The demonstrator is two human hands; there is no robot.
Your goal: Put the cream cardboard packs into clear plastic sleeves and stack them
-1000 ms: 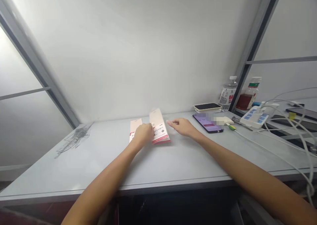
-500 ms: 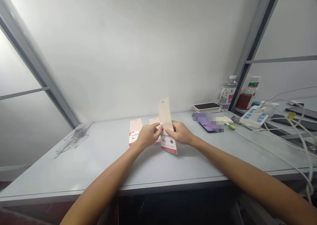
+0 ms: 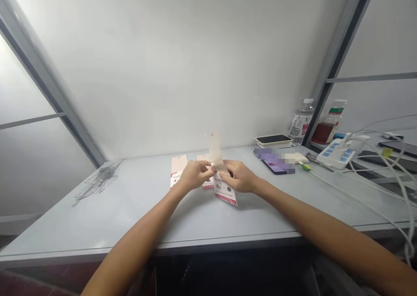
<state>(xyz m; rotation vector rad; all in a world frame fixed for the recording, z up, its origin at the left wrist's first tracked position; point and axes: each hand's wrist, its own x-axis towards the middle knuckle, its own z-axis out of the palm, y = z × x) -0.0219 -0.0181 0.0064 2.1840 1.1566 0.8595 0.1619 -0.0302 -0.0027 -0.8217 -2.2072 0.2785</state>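
A flat pale-pink packet [image 3: 224, 193] with a white-and-red printed label is held upright and a little tilted between my hands, over the desk. My left hand [image 3: 195, 174] pinches its left edge at mid-height. There the packet is creased, and its pale upper part [image 3: 214, 146] stands up above my fingers. On the other side my right hand [image 3: 239, 175] grips the right edge, thumb in front and fingers behind. Two similar packets lie flat behind: one packet [image 3: 179, 163] left of my left hand, the other packet [image 3: 202, 157] partly hidden by it.
Toward the right are a phone [image 3: 278, 165], a white box with a dark-screened phone [image 3: 273, 140], a water bottle [image 3: 301, 122], a jar of red-brown contents [image 3: 325, 129] and a power strip [image 3: 335, 154] with tangled white cables. Dark thin mesh [image 3: 99, 183] lies at the left.
The packet's upper part has bent and creased at my left fingers, and its lower end has swung slightly right. My right hand has shifted a little right.
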